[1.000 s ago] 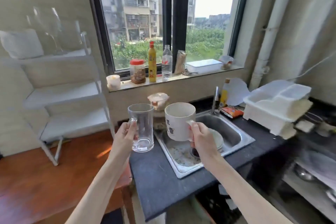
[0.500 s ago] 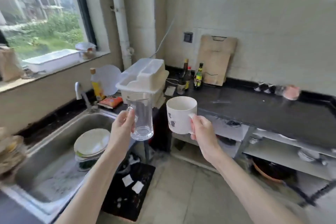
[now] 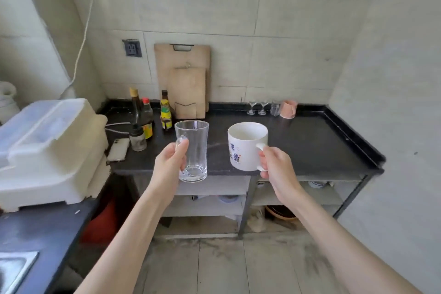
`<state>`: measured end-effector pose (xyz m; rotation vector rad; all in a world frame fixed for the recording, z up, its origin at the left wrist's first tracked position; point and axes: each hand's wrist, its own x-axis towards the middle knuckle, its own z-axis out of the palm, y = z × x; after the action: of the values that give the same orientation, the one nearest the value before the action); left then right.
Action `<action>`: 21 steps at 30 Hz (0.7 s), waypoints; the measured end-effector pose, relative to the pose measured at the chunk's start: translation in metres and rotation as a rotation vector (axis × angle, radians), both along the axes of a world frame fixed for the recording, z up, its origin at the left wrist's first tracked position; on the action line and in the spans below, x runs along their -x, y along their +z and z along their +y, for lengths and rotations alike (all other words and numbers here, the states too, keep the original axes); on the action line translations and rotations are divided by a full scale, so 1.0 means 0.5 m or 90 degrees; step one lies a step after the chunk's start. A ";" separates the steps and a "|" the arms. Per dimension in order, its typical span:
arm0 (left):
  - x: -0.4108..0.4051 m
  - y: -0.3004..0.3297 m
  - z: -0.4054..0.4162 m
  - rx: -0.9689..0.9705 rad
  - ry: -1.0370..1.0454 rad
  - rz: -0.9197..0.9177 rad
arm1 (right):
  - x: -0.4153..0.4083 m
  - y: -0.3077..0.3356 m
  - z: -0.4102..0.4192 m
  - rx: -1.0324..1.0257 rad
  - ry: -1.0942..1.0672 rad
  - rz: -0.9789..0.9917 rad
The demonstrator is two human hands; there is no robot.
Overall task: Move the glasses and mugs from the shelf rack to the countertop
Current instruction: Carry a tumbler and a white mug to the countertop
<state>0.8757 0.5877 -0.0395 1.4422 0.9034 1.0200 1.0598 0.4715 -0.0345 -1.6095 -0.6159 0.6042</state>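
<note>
My left hand point(image 3: 170, 162) grips the handle of a clear glass mug point(image 3: 192, 150), held upright in the air before the front edge of the black countertop point(image 3: 310, 141). My right hand point(image 3: 274, 164) holds a white ceramic mug point(image 3: 245, 145) with blue characters by its handle, also upright and level with the glass mug. At the back of the countertop stand two small stemmed glasses point(image 3: 257, 107), a small clear glass point(image 3: 275, 108) and a pink cup point(image 3: 288, 108). The shelf rack is out of view.
Sauce bottles point(image 3: 143, 117), a jar and a phone point(image 3: 118, 149) occupy the countertop's left part. Two cutting boards point(image 3: 186, 83) lean on the back wall. A white plastic box point(image 3: 47, 148) sits on the left counter. Shelves run below the countertop; a sink corner shows at bottom left.
The view has swung right from the window and sink to face the black countertop. Both hands still hold the same mugs, now closer to the countertop's front edge.
</note>
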 end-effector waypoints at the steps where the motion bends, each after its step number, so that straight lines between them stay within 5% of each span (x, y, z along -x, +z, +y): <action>1: -0.032 -0.007 0.018 0.005 -0.014 0.010 | -0.033 -0.005 0.008 0.007 -0.017 0.004; 21: -0.697 -0.172 0.290 0.230 -0.093 0.107 | -0.676 -0.172 0.253 0.136 -0.103 0.129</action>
<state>1.2243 0.7329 -0.1255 1.2768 1.0275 0.5968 1.3977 0.5981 -0.1204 -1.7508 -0.2743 0.7201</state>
